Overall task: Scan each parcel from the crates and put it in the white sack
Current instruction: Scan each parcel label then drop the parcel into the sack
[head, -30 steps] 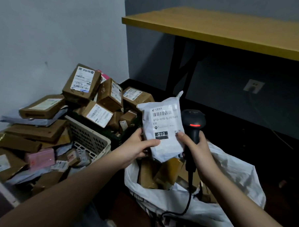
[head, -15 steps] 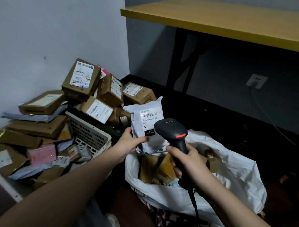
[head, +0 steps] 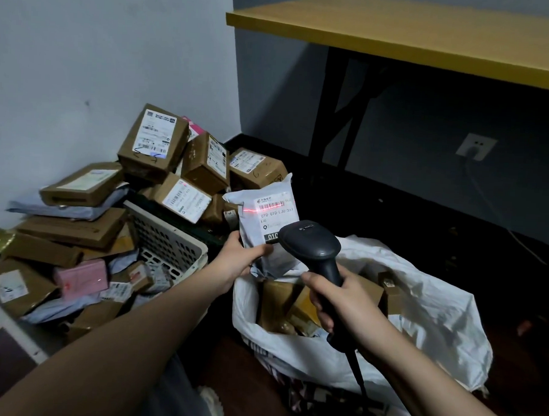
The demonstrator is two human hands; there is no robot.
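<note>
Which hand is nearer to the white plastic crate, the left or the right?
The left. The left hand holds the white parcel just right of the white plastic crate. The right hand grips the scanner farther right, over the white sack.

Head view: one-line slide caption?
Left hand holds white poly-mailer parcel over white woven sack; right hand aims black handheld scanner.

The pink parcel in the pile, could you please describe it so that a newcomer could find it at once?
Start at the white lattice crate left of the white sack. Just left of its near corner, low in the heap, lies the pink parcel, flat among brown cardboard boxes. It is the only wholly pink, glossy packet there; its neighbours are brown or grey.
</note>
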